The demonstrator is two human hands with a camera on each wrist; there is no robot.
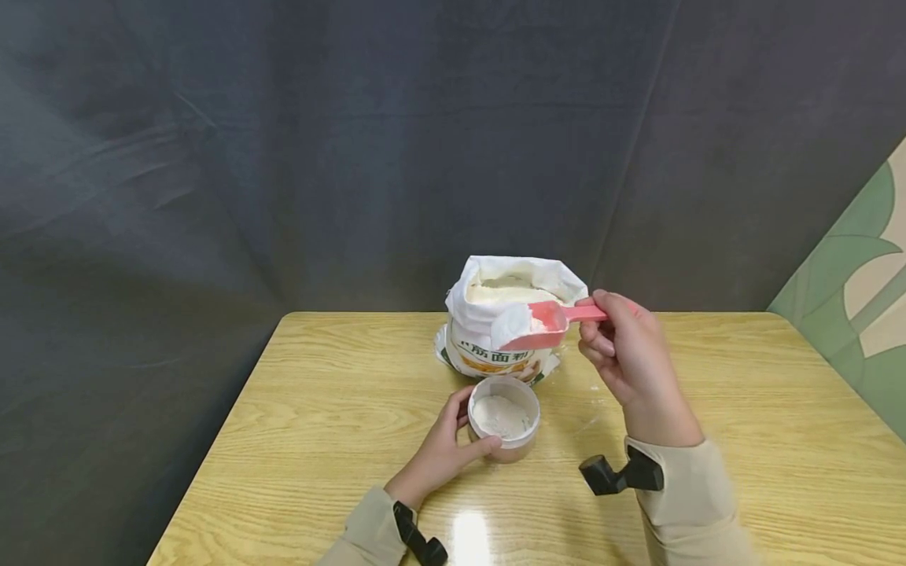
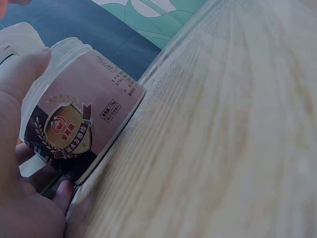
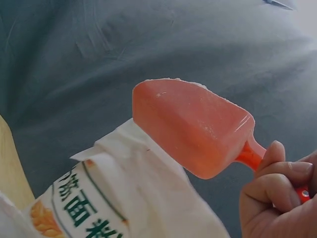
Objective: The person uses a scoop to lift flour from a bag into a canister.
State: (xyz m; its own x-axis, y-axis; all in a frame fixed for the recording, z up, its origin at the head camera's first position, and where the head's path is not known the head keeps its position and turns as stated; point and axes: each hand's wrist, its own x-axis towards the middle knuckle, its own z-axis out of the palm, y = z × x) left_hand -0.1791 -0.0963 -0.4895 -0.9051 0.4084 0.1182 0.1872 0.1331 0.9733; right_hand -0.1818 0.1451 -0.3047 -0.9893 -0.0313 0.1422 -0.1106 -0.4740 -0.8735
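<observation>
I have the right hand (image 1: 628, 354) with its fingers curled and pinching the handle of a pink scoop (image 1: 536, 341), whose bowl reaches out to the left of those fingers, carrying white powder (image 1: 511, 325). Beyond the bowl, left of the right fingertips, the open bag (image 1: 469, 321) stands on the table (image 1: 340, 393). My left hand (image 1: 444, 448) curls thumb and fingers partway round a jar (image 1: 506, 453), upright on the tabletop, with some powder (image 1: 499, 417) inside. I read this as a loaded scoop in transit between bag and jar. As I judge it, the next move calls for keeping the bowl level, bringing it nearer the left fingers, and tipping only over the jar's mouth.
</observation>
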